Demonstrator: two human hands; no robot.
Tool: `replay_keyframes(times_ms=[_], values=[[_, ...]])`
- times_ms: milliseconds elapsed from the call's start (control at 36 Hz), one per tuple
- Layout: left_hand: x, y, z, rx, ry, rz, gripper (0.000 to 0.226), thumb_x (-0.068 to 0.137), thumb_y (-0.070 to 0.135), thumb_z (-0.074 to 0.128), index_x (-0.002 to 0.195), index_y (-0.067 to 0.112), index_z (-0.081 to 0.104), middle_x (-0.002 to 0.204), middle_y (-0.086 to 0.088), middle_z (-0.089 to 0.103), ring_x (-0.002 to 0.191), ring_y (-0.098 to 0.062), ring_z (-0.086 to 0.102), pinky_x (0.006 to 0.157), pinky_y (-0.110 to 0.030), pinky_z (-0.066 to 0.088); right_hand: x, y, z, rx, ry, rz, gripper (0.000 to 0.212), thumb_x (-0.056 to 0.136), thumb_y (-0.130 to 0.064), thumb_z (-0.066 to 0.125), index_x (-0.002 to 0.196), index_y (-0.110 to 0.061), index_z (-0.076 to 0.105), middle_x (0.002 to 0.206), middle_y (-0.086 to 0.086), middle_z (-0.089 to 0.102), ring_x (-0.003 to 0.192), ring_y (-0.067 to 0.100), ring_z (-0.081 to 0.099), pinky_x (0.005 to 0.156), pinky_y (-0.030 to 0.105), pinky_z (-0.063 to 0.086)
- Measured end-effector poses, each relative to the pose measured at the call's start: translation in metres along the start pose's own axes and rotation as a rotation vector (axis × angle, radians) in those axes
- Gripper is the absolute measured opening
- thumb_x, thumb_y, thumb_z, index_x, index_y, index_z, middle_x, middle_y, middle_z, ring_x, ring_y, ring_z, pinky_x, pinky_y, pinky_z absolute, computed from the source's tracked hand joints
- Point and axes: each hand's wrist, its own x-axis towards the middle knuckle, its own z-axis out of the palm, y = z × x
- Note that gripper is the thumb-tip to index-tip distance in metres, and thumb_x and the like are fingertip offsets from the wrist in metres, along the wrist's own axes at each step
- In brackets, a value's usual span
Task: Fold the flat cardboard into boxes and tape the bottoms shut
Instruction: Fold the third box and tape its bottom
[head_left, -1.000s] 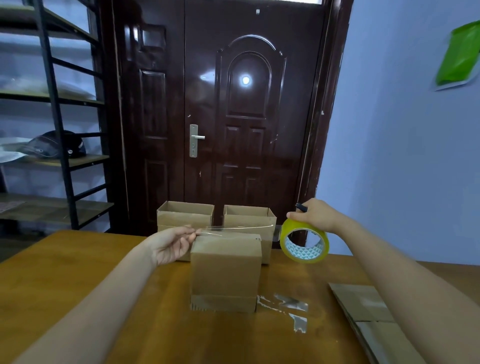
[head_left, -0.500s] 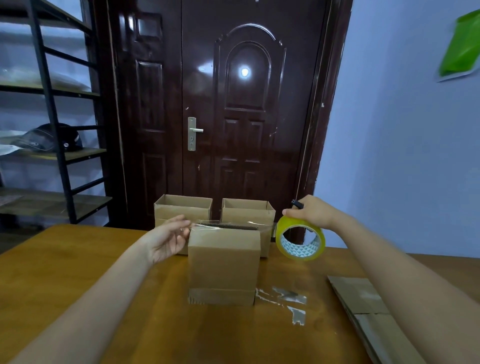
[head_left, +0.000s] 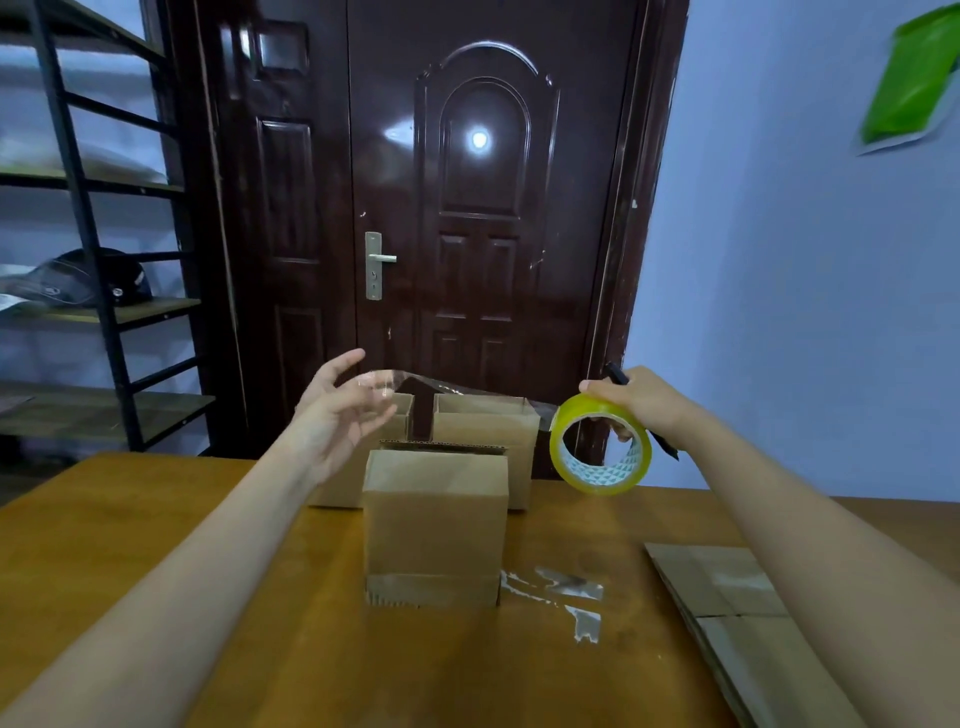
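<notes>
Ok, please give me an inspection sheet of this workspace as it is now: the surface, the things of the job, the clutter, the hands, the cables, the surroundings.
Surface: wooden table, brown, glossy.
Job's things: near box stands closed side up, tape band at its base; two open boxes behind it; flat cardboard stacked at the right; tape roll, yellow; clear tape strip stretched above the boxes.
Clutter: tape scraps on the table beside the near box.
Hands: left hand fingers spread, strip end at the fingers; right hand grips the roll and a dark pen-like tool.
Cables: nothing seen.
Surroundings: dark door, metal shelf with helmet, green bag on wall.
</notes>
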Motion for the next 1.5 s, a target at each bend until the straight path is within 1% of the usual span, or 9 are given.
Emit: replay_keyframes(times_ms=[56, 306, 500, 639, 944, 1278, 1389, 1444, 1500], values=[[-0.002, -0.003, 0.001, 0.123, -0.021, 0.06, 0.073, 0.08, -0.016, 0.057, 0.139, 0.019, 0.033, 0.106, -0.007, 0.067, 0.093, -0.018, 0.066, 0.096, -0.043, 0.048, -0.001, 0.001, -0.001, 0.021, 0.005, 0.0, 0.046, 0.09, -0.038, 0.061, 0.054, -0.01, 0.054, 0.045, 0.003, 0.05, 0.043, 0.017, 0.049, 0.054, 0.03, 0.048], [0.001, -0.02, -0.016, 0.462, -0.11, 0.108, 0.115, 0.071, -0.021, 0.067, 0.149, 0.039, 0.007, 0.108, -0.006, 0.058, 0.102, -0.016, 0.059, 0.096, -0.046, 0.049, -0.002, -0.004, -0.003, 0.026, 0.012, -0.013, 0.046, 0.091, -0.038, 0.061, 0.054, -0.01, 0.055, 0.047, 0.004, 0.051, 0.044, 0.017, 0.05, 0.055, 0.03, 0.049], [-0.001, -0.024, -0.021, 0.664, -0.223, 0.169, 0.117, 0.074, -0.016, 0.068, 0.147, 0.041, -0.002, 0.111, -0.007, 0.049, 0.102, -0.013, 0.055, 0.077, -0.013, 0.05, -0.001, -0.005, 0.0, 0.021, 0.01, -0.014, 0.046, 0.091, -0.038, 0.061, 0.053, -0.012, 0.054, 0.043, -0.001, 0.051, 0.042, 0.014, 0.05, 0.057, 0.03, 0.049], [-0.002, -0.029, -0.022, 0.703, -0.199, 0.192, 0.118, 0.074, -0.014, 0.069, 0.145, 0.047, -0.002, 0.112, -0.002, 0.049, 0.103, -0.013, 0.054, 0.086, -0.028, 0.052, 0.002, -0.001, 0.003, 0.017, -0.013, -0.006, 0.046, 0.09, -0.039, 0.061, 0.053, -0.012, 0.057, 0.045, 0.001, 0.051, 0.045, 0.017, 0.051, 0.057, 0.031, 0.05], [-0.011, -0.043, -0.02, 0.582, -0.089, 0.188, 0.113, 0.076, -0.019, 0.063, 0.145, 0.046, 0.003, 0.111, -0.003, 0.046, 0.098, -0.012, 0.053, 0.074, -0.022, 0.055, 0.006, 0.004, 0.015, -0.004, -0.048, -0.003, 0.046, 0.089, -0.041, 0.062, 0.053, -0.013, 0.058, 0.047, 0.002, 0.052, 0.046, 0.016, 0.052, 0.058, 0.031, 0.049], [-0.009, -0.045, -0.021, 0.356, 0.046, 0.072, 0.121, 0.07, -0.025, 0.064, 0.146, 0.051, 0.008, 0.112, 0.0, 0.045, 0.105, -0.016, 0.052, 0.091, -0.04, 0.051, 0.012, 0.006, 0.036, -0.097, -0.095, -0.03, 0.044, 0.087, -0.043, 0.063, 0.065, -0.005, 0.058, 0.054, 0.005, 0.049, 0.052, 0.017, 0.048, 0.06, 0.028, 0.043], [-0.008, -0.045, -0.022, 0.378, 0.049, 0.057, 0.121, 0.07, -0.022, 0.067, 0.144, 0.054, 0.009, 0.121, -0.002, 0.042, 0.124, -0.024, 0.044, 0.102, -0.051, 0.044, 0.013, 0.01, 0.042, -0.102, -0.117, -0.039, 0.046, 0.087, -0.042, 0.063, 0.055, -0.011, 0.053, 0.05, 0.001, 0.046, 0.048, 0.014, 0.046, 0.058, 0.027, 0.041], [-0.008, -0.045, -0.022, 0.369, 0.045, 0.045, 0.12, 0.07, -0.021, 0.067, 0.144, 0.055, 0.01, 0.134, -0.004, 0.037, 0.131, -0.026, 0.038, 0.103, -0.049, 0.043, 0.014, 0.013, 0.043, -0.095, -0.115, -0.034, 0.046, 0.087, -0.042, 0.063, 0.053, -0.012, 0.053, 0.048, -0.001, 0.047, 0.048, 0.013, 0.047, 0.058, 0.026, 0.041], [-0.009, -0.045, -0.022, 0.368, 0.044, 0.047, 0.119, 0.072, -0.02, 0.067, 0.144, 0.054, 0.009, 0.129, 0.0, 0.04, 0.132, -0.025, 0.036, 0.098, -0.041, 0.046, 0.014, 0.014, 0.044, -0.085, -0.116, -0.028, 0.046, 0.087, -0.041, 0.063, 0.053, -0.012, 0.054, 0.047, -0.002, 0.047, 0.047, 0.011, 0.048, 0.057, 0.024, 0.042]])
